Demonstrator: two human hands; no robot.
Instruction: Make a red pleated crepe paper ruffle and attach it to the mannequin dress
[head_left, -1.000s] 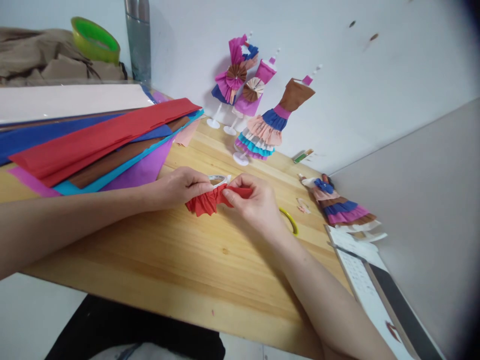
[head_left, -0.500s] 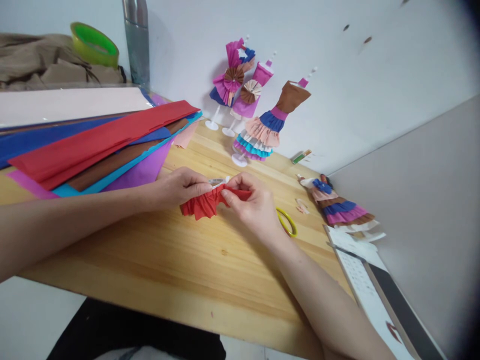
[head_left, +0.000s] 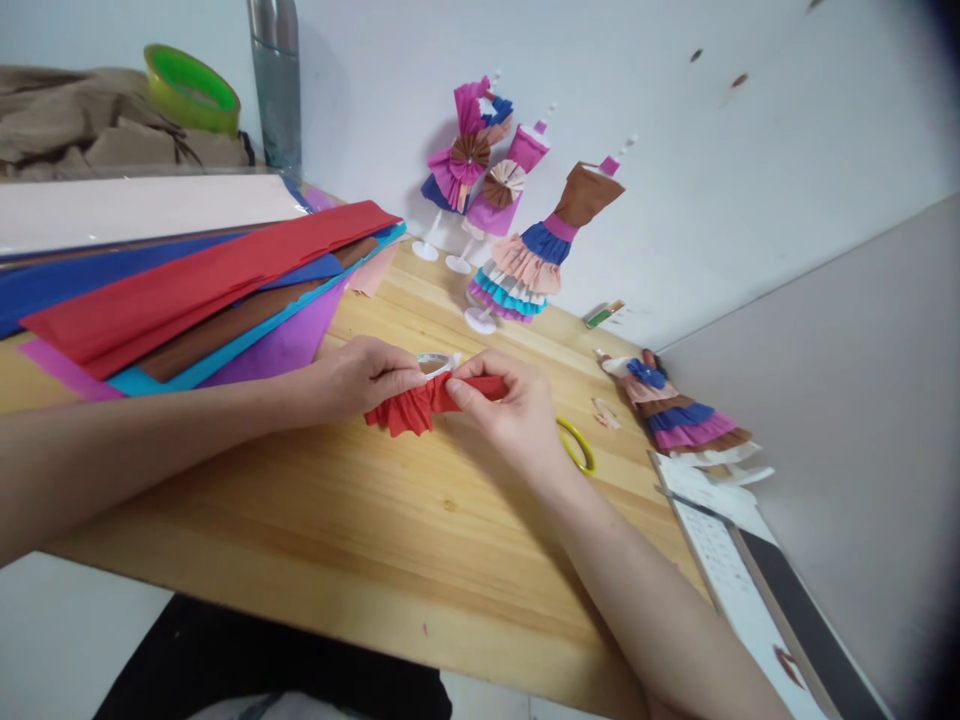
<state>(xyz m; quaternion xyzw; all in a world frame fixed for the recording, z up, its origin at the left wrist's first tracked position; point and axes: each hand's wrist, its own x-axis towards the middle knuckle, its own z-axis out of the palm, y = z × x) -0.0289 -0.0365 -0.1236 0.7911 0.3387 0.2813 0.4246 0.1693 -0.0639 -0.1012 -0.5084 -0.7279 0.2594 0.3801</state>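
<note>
Both my hands held one strip of gathered red paper [head_left: 401, 410] above the middle of the table [head_left: 360, 530]. My left hand [head_left: 360, 378] pinched the ruffled part between thumb and fingers; my right hand [head_left: 510, 398] pinched the smoother end, close beside it. One pale ring [head_left: 433, 357] showed just behind the paper; I couldn't tell whether my left hand gripped it too. One yellow loop [head_left: 576, 446] lay beside my right wrist, partly hidden. Along the far edge stood three dress forms [head_left: 588, 197] in paper outfits. Near the right edge was one doll [head_left: 679, 405] in a tiered skirt. Coloured sheets [head_left: 274, 348], too overlapped to count, spread over the far left corner, one folded red sheet [head_left: 225, 272] uppermost.
</note>
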